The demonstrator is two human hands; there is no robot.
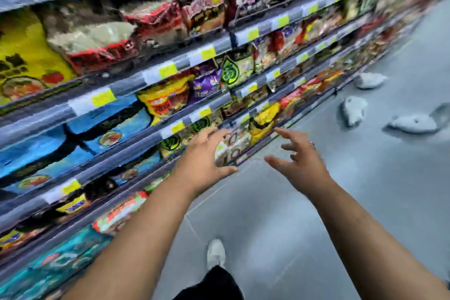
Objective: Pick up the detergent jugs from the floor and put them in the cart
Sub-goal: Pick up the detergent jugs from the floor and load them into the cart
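Left hand (204,156) and right hand (299,158) reach forward, fingers spread and empty, well apart from white jugs (354,111) on the floor (365,197).

white jugs (354,110), grey floor (304,214), yellow shelf tags (103,97)

Head-worn view, forward and down
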